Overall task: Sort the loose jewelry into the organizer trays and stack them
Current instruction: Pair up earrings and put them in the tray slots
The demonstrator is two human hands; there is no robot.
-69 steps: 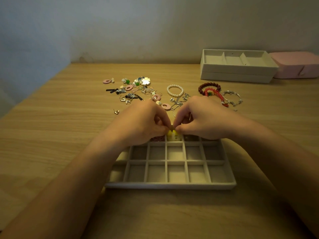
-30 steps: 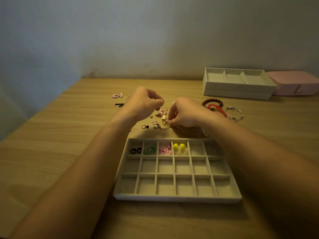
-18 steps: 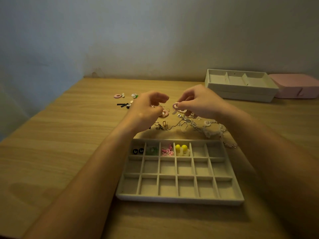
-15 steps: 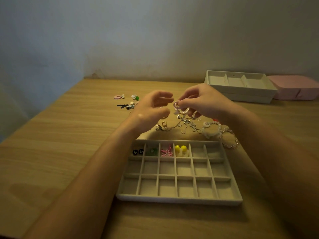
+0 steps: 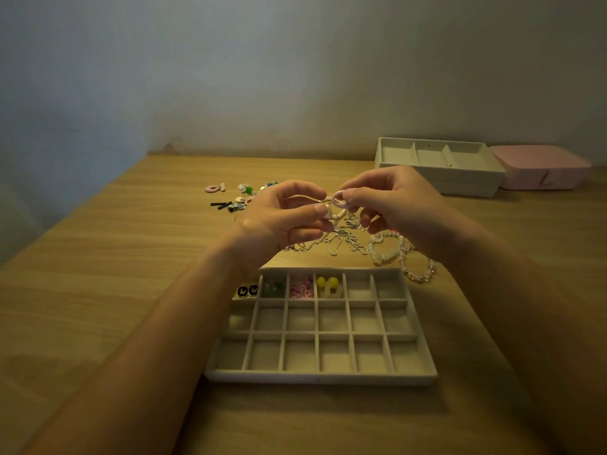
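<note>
Head view: both hands hover above the table, just beyond the far rim of the organizer tray [image 5: 322, 377]. The right hand [image 5: 394, 201] pinches a pink ring earring [image 5: 337, 195] between thumb and forefinger. The left hand [image 5: 279, 215] pinches its thin gold wire. A short pearl strand [image 5: 339, 214] hangs beneath, apparently caught on it.

We judge the piece very light, with a stiff ring and a fine wire that bends easily. The chain tangle [image 5: 341, 239] below looks likely to snag. The ring rim seems the best hold, not the wire. The tray's far row has four compartments filled and two free.
</note>
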